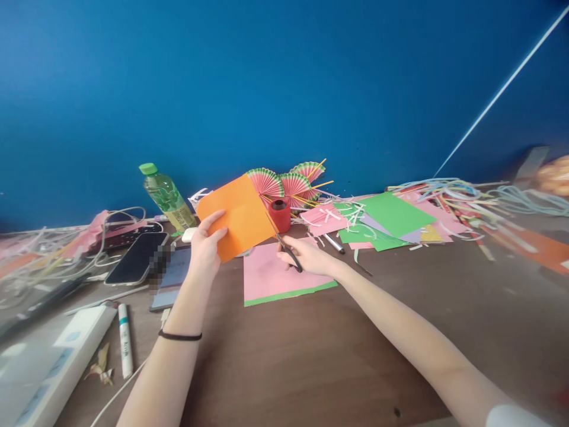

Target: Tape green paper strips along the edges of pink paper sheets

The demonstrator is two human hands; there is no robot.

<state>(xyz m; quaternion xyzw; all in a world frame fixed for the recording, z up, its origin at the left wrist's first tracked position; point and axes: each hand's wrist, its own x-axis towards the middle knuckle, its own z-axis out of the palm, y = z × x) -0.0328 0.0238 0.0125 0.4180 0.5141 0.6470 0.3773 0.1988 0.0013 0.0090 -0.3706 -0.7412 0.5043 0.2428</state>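
An orange sheet of paper (240,216) is held up above the desk by my left hand (208,240), thumb and fingers closed on its left edge. My right hand (306,256) grips a pair of dark-handled scissors (291,255), whose blades lie along the right edge of the orange sheet. Whether the blades are parted is too small to tell. Beneath my right hand, flat on the desk, is a pink sheet (267,273) with a green strip along its near edge. Just beyond the scissors stands a red roll (280,216) with a dark core.
Folded pink-and-green paper fans (296,185) lean by the blue wall. A green-capped bottle (166,196), a phone (137,258) and a white marker (125,341) are on the left. Green paper (398,216), white scraps and a pen (334,243) lie right. Cables run along the left.
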